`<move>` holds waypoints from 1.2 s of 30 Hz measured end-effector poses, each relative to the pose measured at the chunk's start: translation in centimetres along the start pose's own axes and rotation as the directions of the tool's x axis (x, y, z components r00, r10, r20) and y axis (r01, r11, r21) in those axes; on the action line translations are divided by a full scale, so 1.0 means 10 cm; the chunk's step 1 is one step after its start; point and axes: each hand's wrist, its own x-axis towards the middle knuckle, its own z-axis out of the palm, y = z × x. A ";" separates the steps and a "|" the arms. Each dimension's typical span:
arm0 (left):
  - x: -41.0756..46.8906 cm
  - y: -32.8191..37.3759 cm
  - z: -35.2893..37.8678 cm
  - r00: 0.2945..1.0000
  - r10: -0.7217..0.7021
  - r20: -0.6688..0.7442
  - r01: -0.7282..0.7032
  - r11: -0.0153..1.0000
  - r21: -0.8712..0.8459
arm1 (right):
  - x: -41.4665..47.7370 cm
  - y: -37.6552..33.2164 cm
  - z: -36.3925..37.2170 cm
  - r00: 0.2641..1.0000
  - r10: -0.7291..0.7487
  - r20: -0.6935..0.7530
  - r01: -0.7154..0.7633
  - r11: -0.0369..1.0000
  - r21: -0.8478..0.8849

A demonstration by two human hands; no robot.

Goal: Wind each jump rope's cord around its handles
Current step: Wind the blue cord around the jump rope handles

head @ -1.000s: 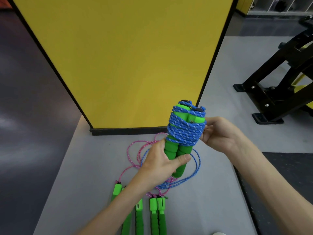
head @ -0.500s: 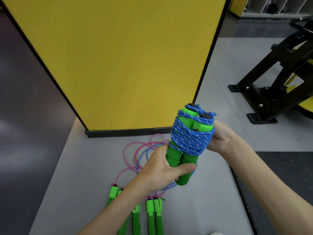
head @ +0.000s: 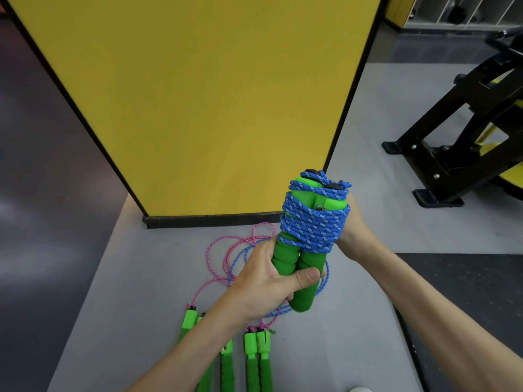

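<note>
1. The blue cord point(head: 311, 224) sat wound in many tight turns round the upper half of a pair of green handles point(head: 294, 264), held side by side and roughly upright above the grey surface point(head: 135, 292).
2. The left hand point(head: 268, 281) gripped the bare foam lower part of both handles, its fingers curled round them and its thumb pressed across the front.
3. The right hand point(head: 352, 230) lay against the far right side of the coil. Its fingers were hidden behind the cord, so whether it held anything could not be told.
4. Below the held bundle, a loose blue cord point(head: 327, 275) and a pink cord point(head: 223, 250) lay in overlapping loops on the surface.
5. Nearer the person, more green handles point(head: 257, 360) lay on the surface, two of them touching side by side, with cords running out of their tops.
6. A yellow panel point(head: 198, 94) with a black edge stood at the far end of the surface.
7. A black metal frame point(head: 441, 154) stood on the floor, well off to the right.
</note>
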 end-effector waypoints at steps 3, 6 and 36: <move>0.00 0.01 0.00 1.000 0.004 -0.010 -0.004 1.000 -0.012 | 0.01 0.02 0.01 1.000 0.010 -0.029 -0.008 0.998 0.064; 0.00 0.02 0.00 1.000 0.002 -0.007 -0.002 1.000 0.000 | 0.00 0.08 0.00 0.999 0.031 -0.013 -0.029 0.991 0.132; 0.01 0.05 -0.08 0.987 -0.082 -0.138 0.106 0.980 0.171 | 0.06 0.34 0.00 0.883 0.369 0.290 -0.451 0.837 0.308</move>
